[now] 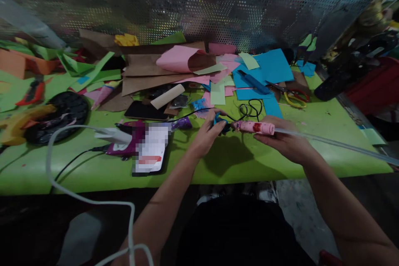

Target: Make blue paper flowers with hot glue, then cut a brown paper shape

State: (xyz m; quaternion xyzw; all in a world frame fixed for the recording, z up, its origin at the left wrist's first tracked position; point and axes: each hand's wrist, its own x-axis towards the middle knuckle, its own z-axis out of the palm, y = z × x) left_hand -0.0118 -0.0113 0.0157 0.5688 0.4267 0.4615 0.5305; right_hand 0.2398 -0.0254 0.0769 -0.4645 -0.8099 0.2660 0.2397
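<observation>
Nearest you, below the glue gun, is your dark clothing; a white cable loops down well to the gun's L, over the front edge of the green table. On the table, L of the gun, lie a phone w/ a pale screen, blurred, & right beside it a purple power block w/ a white plug in it. Your R hand is wrapped round the back of the gun, which is pink w/ dark red marks, lying abt level above the table, nozzle toward your L hand. A long clear stick runs out the gun's rear, off to the R. Your L hand, fingers pinched narrow, has a blue scrap just off the nozzle; can't tell if the two touch. Just beyond the gun, a black cord lies coiled. Farther back & L of it: a dark phone & a beige roll. Beyond the gun, slightly R: blue sheets, & scissors w/ yellow & red handles. Far L of the gun: a black round tray. Behind all that, past the gun: pink paper on brown paper, then a perforated metal screen.
</observation>
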